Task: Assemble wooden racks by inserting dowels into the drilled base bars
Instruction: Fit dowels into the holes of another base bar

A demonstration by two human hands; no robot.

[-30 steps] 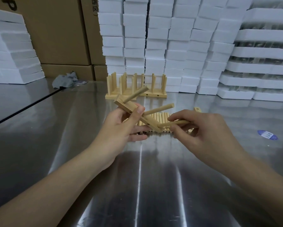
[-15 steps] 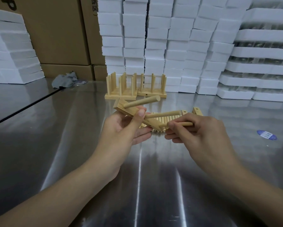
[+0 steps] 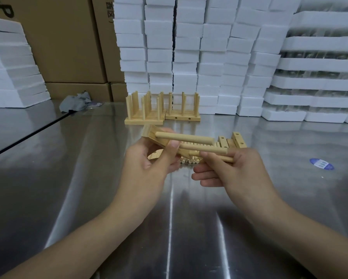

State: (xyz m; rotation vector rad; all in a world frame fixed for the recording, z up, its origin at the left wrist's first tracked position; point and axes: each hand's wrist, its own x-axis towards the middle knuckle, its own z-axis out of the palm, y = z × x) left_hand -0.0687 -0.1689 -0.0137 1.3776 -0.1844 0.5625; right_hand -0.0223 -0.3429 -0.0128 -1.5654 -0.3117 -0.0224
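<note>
Base bar (image 3: pixel 152 132) rolls flatter since half-second ago; two seated dowels (image 3: pixel 185 137) now near horizontal. Left hand (image 3: pixel 147 164) grips bar, thumb pressing. Right hand (image 3: pixel 235 172) pinches third dowel (image 3: pixel 228 159) at bar's near end, insertion likely underway. Next: keep dowel square to bar, push home.

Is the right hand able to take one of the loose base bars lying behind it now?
Probably not yet: the right hand is busy pinching a dowel. The loose base bars lie just beyond it on the table, with nothing in between.
</note>
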